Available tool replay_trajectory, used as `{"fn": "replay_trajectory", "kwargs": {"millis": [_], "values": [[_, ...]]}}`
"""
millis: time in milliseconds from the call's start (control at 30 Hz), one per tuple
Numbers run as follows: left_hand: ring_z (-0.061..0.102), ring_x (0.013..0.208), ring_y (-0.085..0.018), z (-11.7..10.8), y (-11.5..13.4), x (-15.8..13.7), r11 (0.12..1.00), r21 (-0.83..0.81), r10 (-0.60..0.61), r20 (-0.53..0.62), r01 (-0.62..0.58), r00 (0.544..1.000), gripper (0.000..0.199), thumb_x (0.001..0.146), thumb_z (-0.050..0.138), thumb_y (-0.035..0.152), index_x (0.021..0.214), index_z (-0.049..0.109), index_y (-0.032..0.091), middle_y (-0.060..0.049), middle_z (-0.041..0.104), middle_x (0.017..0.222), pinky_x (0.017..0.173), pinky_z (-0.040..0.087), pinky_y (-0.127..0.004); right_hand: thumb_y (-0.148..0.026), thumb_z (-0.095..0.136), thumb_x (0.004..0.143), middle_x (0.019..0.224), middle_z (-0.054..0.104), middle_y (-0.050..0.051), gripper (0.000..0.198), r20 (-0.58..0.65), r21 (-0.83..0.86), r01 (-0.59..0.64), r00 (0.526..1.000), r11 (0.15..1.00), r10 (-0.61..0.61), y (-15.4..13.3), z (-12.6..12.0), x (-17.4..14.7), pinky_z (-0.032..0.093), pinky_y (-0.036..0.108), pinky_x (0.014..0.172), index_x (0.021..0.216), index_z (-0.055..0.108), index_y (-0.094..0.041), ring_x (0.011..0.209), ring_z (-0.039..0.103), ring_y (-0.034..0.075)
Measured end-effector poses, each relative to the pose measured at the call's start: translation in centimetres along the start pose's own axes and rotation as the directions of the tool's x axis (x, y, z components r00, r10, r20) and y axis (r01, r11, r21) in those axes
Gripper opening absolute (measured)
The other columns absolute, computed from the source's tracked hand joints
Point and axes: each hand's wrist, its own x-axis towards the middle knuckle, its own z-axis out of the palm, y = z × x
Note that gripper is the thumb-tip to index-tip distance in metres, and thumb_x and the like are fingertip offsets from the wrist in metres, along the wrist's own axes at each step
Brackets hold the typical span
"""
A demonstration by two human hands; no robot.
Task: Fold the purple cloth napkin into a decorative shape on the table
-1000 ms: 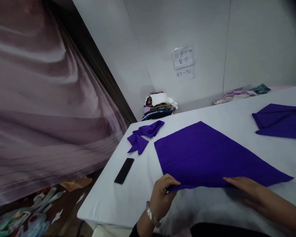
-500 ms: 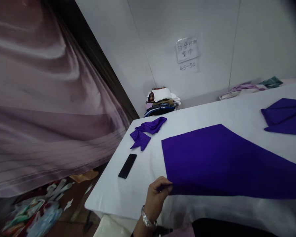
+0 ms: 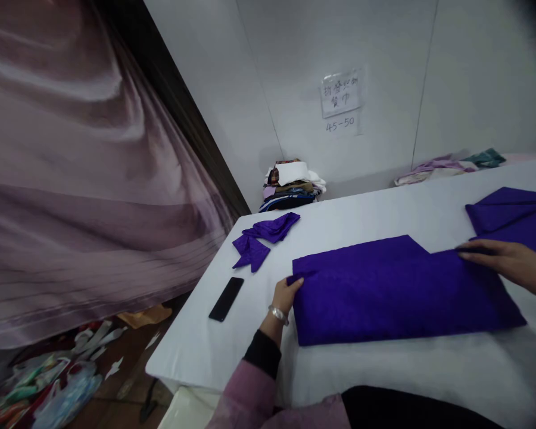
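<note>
A purple cloth (image 3: 397, 295) lies folded flat on the white bench (image 3: 366, 208), its long axis running left to right across the bench, with the folded edge toward the person and a slanted step in the far edge near the middle. The left hand (image 3: 287, 293) pinches the cloth's far left corner between thumb and fingers. The right hand (image 3: 502, 259) rests with fingers stretched out flat on the cloth's far right corner, not closed round it. Just beyond the cloth's right end lies another folded purple cloth (image 3: 513, 217). Left of the cloth, past its far corner, sits a small crumpled purple piece (image 3: 263, 237), and nearer the bench edge a black phone (image 3: 226, 298) lies face down, pointing diagonally away.
</note>
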Motion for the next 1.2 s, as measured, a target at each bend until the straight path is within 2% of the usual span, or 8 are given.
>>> {"fn": "replay_trajectory", "kwargs": {"millis": [100,167,333,467,567,767,933,1200], "values": [[0.066,0.075,-0.019,0.9,-0.1,4.1,0.996,0.089,-0.009,-0.059,0.014,0.998,0.021,0.071,0.07,0.03,0.084,0.073,0.013,-0.005,0.073,0.078,0.072,0.052,-0.03,-0.04,0.064,0.063,0.084,0.073,0.007,0.029,0.104,0.201,-0.171,0.983,0.965,0.153,-0.9,2.8,4.0,0.049,0.03,0.068,0.085,0.071,-0.022,0.078,0.065,0.022],[0.066,0.076,-0.019,1.4,-0.2,6.1,0.986,0.163,-0.012,-0.093,0.027,0.996,0.015,0.072,0.069,0.025,0.08,0.073,0.013,-0.006,0.073,0.077,0.072,0.052,-0.03,-0.035,0.064,0.065,0.077,0.071,0.006,0.03,0.11,0.234,-0.244,0.968,0.941,0.224,-0.8,4.6,5.6,0.047,0.029,0.063,0.089,0.07,-0.019,0.07,0.063,0.02],[0.066,0.084,-0.021,2.3,-0.7,8.8,0.942,0.334,0.019,-0.147,0.032,0.989,0.011,0.075,0.066,0.021,0.08,0.072,0.013,-0.009,0.073,0.084,0.079,0.048,-0.03,-0.029,0.058,0.072,0.074,0.07,0.007,0.027,0.14,0.152,-0.243,0.965,0.958,0.223,0.2,7.5,7.9,0.044,0.027,0.059,0.093,0.067,-0.015,0.063,0.059,0.017],[0.065,0.085,-0.022,2.3,-1.2,9.5,0.907,0.42,0.048,-0.18,0.033,0.983,0.013,0.076,0.064,0.024,0.08,0.071,0.013,-0.01,0.072,0.083,0.081,0.046,-0.031,-0.027,0.057,0.073,0.088,0.071,0.011,0.023,0.105,0.018,-0.163,0.982,0.986,0.16,0.8,8.8,8.9,0.045,0.028,0.07,0.09,0.066,-0.015,0.077,0.062,0.019],[0.065,0.083,-0.02,2.3,-1.6,9.7,0.896,0.443,0.06,-0.216,0.043,0.975,0.015,0.078,0.063,0.026,0.084,0.071,0.015,-0.007,0.071,0.084,0.079,0.047,-0.03,-0.029,0.058,0.073,0.094,0.07,0.012,0.022,0.092,-0.005,-0.177,0.98,0.984,0.177,1.3,9.4,9.3,0.044,0.028,0.075,0.09,0.066,-0.016,0.084,0.063,0.021],[0.065,0.081,-0.015,2.0,-2.0,9.6,0.91,0.409,0.071,-0.306,0.064,0.949,0.024,0.082,0.058,0.026,0.103,0.066,0.016,-0.006,0.071,0.088,0.074,0.047,-0.024,-0.036,0.058,0.075,0.1,0.068,0.018,0.043,0.096,-0.01,-0.229,0.969,0.973,0.229,2.5,9.7,9.3,0.046,0.029,0.072,0.108,0.062,-0.008,0.08,0.063,0.022],[0.063,0.071,-0.014,1.5,-2.5,9.7,0.925,0.377,0.073,-0.318,0.056,0.945,0.024,0.08,0.056,0.02,0.101,0.065,0.016,-0.003,0.069,0.079,0.067,0.047,-0.023,-0.024,0.056,0.074,0.087,0.071,0.01,0.042,0.084,0.019,-0.254,0.964,0.967,0.252,3.4,9.6,8.9,0.047,0.026,0.064,0.114,0.059,-0.011,0.068,0.062,0.017],[0.056,0.055,-0.012,1.0,-2.6,10.2,0.941,0.333,0.054,-0.331,0.063,0.942,0.031,0.078,0.057,0.022,0.106,0.063,0.012,0.0,0.063,0.068,0.054,0.042,-0.023,-0.022,0.058,0.071,0.089,0.071,0.008,0.038,0.062,-0.023,-0.249,0.966,0.968,0.25,3.4,10.6,10.1,0.048,0.026,0.068,0.108,0.064,-0.013,0.074,0.064,0.018]]}}
